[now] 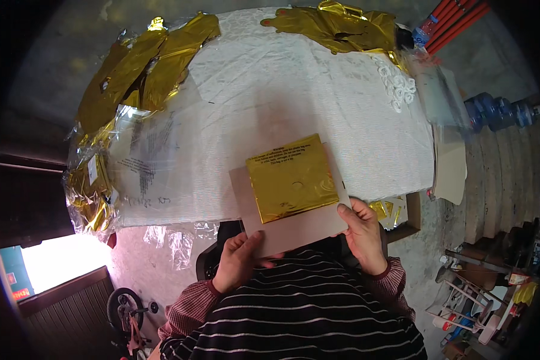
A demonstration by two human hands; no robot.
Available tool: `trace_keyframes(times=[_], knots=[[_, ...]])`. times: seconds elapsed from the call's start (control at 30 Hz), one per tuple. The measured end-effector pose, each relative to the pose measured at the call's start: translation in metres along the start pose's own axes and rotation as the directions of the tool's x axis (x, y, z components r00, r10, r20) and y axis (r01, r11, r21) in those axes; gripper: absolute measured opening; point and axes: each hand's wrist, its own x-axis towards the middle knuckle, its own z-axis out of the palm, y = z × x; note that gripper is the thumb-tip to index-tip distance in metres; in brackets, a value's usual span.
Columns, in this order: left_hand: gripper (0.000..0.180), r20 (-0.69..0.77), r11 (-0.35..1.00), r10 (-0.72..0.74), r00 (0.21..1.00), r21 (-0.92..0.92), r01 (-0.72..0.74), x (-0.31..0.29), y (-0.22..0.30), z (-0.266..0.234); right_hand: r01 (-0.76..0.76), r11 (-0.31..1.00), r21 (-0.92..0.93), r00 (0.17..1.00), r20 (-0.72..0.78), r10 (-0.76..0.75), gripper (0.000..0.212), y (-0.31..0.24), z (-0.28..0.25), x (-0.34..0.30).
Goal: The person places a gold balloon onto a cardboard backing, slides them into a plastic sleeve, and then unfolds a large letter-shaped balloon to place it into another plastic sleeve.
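Note:
Both my hands hold a frosted plastic bag [288, 235] by its lower corners, just over the table's near edge. Inside it, or under its printed film, lies a folded gold foil sheet [291, 192], roughly square, tilted a little. My left hand [239, 261] pinches the bag's lower left corner, thumb on top. My right hand [364, 234] grips the right edge with the thumb on top and fingers beneath. The bag's underside is hidden from view.
Flattened gold foil balloons [144, 72] lie along the table's left, with more foil balloons [348, 30] at the far right. White rings [397, 84] sit near the right edge of the white-covered table [222, 120]. Clear bags [156, 156] lie at left; a box [405, 219] stands below the near right edge.

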Motion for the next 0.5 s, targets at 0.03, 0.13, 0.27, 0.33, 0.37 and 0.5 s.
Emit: trace_keyframes(times=[0.03, 0.13, 0.27, 0.33, 0.37, 0.5], knots=[[0.027, 0.002, 1.0, -0.002, 1.0, -0.001, 0.002, 0.001, 0.0, 0.003, -0.005, 1.0, 0.001, 1.0, -0.009, 0.005, 0.016, 0.002, 0.0, -0.001], [0.026, -0.184, 0.996, 0.086, 0.979, -0.017, -0.09, 0.001, 0.003, 0.011, -0.038, 0.999, -0.016, 0.998, -0.048, 0.037, 0.011, 0.002, 0.007, -0.006], [0.026, -0.118, 0.995, 0.068, 0.991, 0.076, -0.059, -0.003, 0.005, 0.007, -0.047, 0.997, 0.056, 0.996, -0.073, 0.051, 0.012, -0.006, 0.013, -0.012], [0.027, -0.137, 0.994, 0.043, 0.99, 0.107, -0.029, -0.004, 0.003, 0.006, -0.089, 0.991, 0.101, 0.996, 0.002, 0.09, 0.014, -0.007, 0.013, -0.014], [0.027, -0.143, 0.992, 0.063, 0.988, 0.121, -0.046, -0.004, 0.001, 0.006, -0.088, 0.991, 0.101, 0.996, -0.002, 0.088, 0.014, -0.004, 0.012, -0.015], [0.028, -0.152, 0.984, 0.084, 0.985, 0.167, -0.058, -0.004, -0.004, 0.004, 0.058, 0.997, -0.047, 0.994, -0.095, -0.062, 0.016, 0.012, 0.01, -0.014]])
